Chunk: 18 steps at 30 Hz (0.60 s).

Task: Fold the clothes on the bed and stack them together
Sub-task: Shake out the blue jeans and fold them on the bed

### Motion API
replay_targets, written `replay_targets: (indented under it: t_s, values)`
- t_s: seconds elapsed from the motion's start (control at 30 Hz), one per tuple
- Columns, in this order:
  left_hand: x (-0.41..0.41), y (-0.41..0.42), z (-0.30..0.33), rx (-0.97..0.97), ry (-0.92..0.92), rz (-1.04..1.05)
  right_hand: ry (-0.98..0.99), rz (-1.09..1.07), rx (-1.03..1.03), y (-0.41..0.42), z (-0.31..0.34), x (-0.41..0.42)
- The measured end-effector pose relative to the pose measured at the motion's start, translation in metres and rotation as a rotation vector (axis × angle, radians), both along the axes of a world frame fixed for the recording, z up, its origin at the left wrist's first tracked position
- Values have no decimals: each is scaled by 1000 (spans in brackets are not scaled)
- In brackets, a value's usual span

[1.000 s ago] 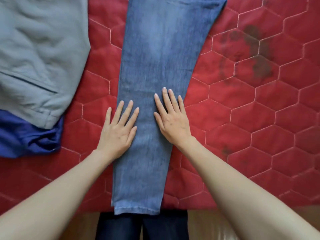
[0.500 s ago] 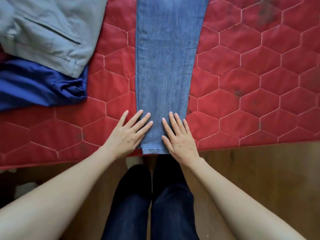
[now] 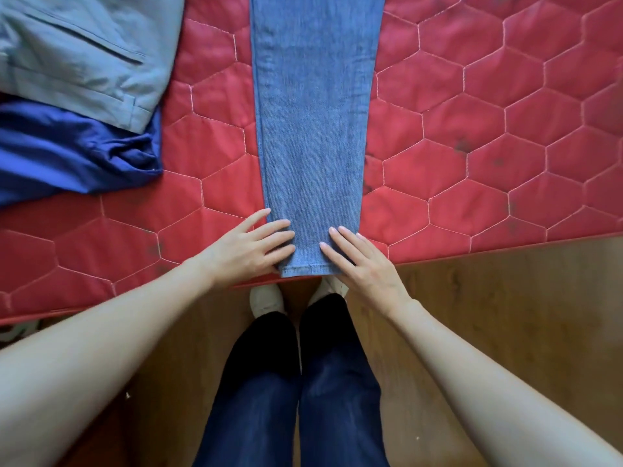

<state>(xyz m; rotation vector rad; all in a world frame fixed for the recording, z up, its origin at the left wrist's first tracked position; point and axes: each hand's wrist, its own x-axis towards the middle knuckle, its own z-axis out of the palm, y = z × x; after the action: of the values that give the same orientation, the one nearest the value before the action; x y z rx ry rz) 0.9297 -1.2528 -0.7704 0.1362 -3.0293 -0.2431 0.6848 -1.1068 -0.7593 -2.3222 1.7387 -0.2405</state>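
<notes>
A pair of light blue jeans point(image 3: 312, 129) lies folded lengthwise down the middle of the red quilted mattress point(image 3: 472, 163), its hem at the near edge. My left hand point(image 3: 251, 249) lies flat on the hem's left corner, fingers spread. At the hem's right corner rests my right hand point(image 3: 360, 261), fingers laid over the denim. Neither hand is closed around the cloth. At the upper left a grey-green garment point(image 3: 77, 52) lies on top of a dark blue garment point(image 3: 67, 153).
The mattress edge runs across the frame just below the hem. Wooden floor point(image 3: 505, 315) lies below it. My own legs in dark trousers point(image 3: 293, 382) and pale shoes stand right against the bed.
Both hands slid down the jeans leg toward me, from the mid-leg to the hem. The view tilted down, bringing the mattress edge, floor and my legs into sight.
</notes>
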Motion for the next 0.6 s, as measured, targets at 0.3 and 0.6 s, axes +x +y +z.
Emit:
replay_targets:
  t_s: [0.3,0.6]
  values:
    - [-15,-16,6,-67,103,-115,7,128,-174,-23,7,-15]
    - [-30,-8,55,351,201,349,-335,-297,77,-42,69,-15]
